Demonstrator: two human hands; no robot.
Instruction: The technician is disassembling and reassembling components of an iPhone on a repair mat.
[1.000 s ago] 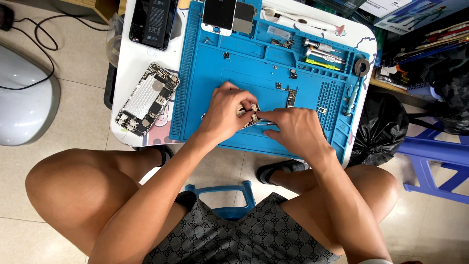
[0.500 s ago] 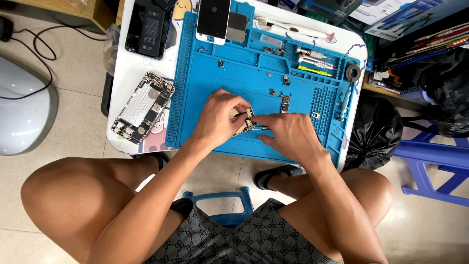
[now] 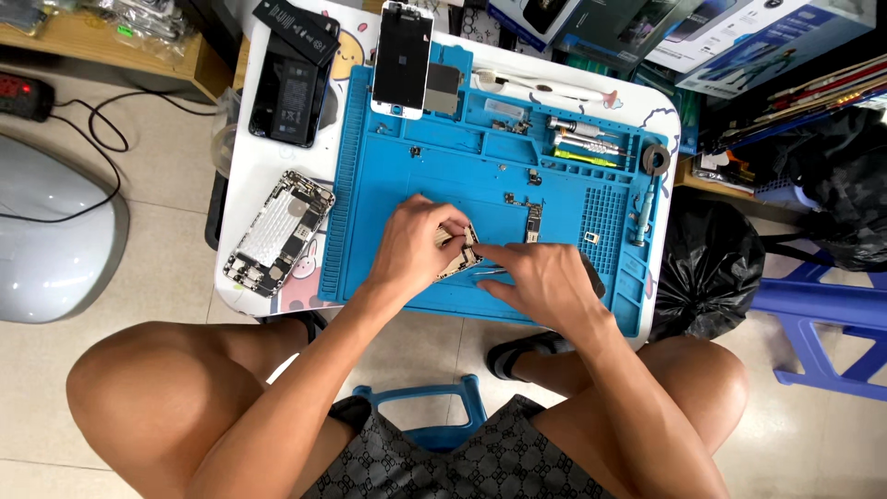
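Note:
Over the blue repair mat (image 3: 443, 176) on a small white table, my left hand (image 3: 420, 249) pinches a small phone circuit board (image 3: 459, 254) near the mat's front middle. My right hand (image 3: 545, 282) holds thin metal tweezers (image 3: 487, 271) whose tips point left against that board. Both hands meet at the board. A second small board piece (image 3: 533, 222) lies on the mat just beyond my right hand.
An opened phone housing (image 3: 277, 231) lies left of the mat. A white phone screen (image 3: 403, 57), a metal shield (image 3: 443, 91) and a black battery (image 3: 288, 88) sit at the back. Screwdrivers (image 3: 582, 143) and small parts fill the mat's right trays. A black bag (image 3: 711, 268) stands to the right.
The view has shifted slightly. Both hands stay together on the board; the fingers have only adjusted a little.

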